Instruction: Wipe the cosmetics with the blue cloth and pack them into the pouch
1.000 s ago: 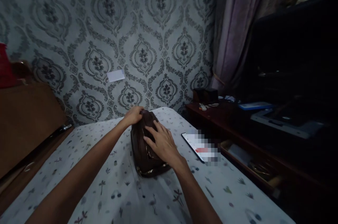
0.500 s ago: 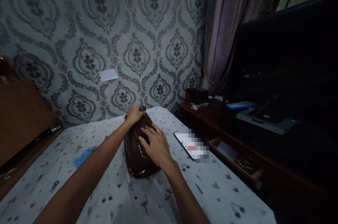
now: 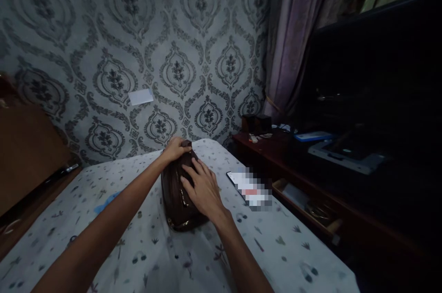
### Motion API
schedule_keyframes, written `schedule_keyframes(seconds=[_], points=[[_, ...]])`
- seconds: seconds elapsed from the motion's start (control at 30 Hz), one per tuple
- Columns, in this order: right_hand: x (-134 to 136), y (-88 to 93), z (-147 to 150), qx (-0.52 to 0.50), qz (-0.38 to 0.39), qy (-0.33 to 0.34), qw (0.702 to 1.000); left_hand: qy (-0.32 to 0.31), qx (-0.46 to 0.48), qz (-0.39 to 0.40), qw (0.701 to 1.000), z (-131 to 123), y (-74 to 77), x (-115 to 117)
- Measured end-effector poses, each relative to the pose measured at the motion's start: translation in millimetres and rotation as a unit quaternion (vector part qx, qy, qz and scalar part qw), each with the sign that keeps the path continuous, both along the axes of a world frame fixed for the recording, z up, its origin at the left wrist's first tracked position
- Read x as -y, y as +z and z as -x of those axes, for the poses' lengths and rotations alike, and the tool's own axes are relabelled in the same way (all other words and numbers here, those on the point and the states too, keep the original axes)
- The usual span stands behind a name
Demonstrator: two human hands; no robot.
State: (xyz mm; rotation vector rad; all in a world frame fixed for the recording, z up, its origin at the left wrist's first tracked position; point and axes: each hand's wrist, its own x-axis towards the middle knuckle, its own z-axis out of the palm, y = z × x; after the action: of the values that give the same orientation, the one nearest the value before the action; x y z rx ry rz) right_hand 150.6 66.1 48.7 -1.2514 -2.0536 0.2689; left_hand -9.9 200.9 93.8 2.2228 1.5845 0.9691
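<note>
A brown bag (image 3: 177, 191) lies mid-bed (image 3: 276, 247). The left hand (image 3: 175, 148) grips its far end; the right hand (image 3: 202, 187) rests flat and released on its top. A phone (image 3: 247, 187) lies just right.

- A dark brown leather-look pouch (image 3: 177, 191), smooth with a soft sheen, trimmed with shiny gold-coloured metal along its zip and lower edge.
- A white cotton-like bed sheet (image 3: 193, 256), matt, printed with small motifs.
- A flat black phone (image 3: 247, 187) with a glossy glass face.
- A dark reddish wooden side table (image 3: 276, 155), polished.
- Grey patterned wallpaper (image 3: 155, 44), matt.
</note>
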Motion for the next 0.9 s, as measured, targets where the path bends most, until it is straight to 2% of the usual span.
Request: schedule_keyframes(seconds=[0.17, 0.4, 0.63, 0.9], points=[[3, 3.4, -2, 0.007, 0.015, 0.004, 1.0, -0.003, 0.012, 0.009, 1.0, 21, 0.0, 10], [7, 4.1, -2, 0.019, 0.002, 0.012, 1.0, 0.109, -0.034, -0.019, 0.993, 52, -8.5, 32], [5, 5.6, 0, 0.043, 0.011, 0.01, 0.999, 0.169, -0.106, -0.022, 0.98, 44, 2.0, 42], [8, 6.7, -3, 0.039, 0.012, 0.02, 0.999, 0.172, -0.186, -0.022, 0.967, 29, 13.2, 63]])
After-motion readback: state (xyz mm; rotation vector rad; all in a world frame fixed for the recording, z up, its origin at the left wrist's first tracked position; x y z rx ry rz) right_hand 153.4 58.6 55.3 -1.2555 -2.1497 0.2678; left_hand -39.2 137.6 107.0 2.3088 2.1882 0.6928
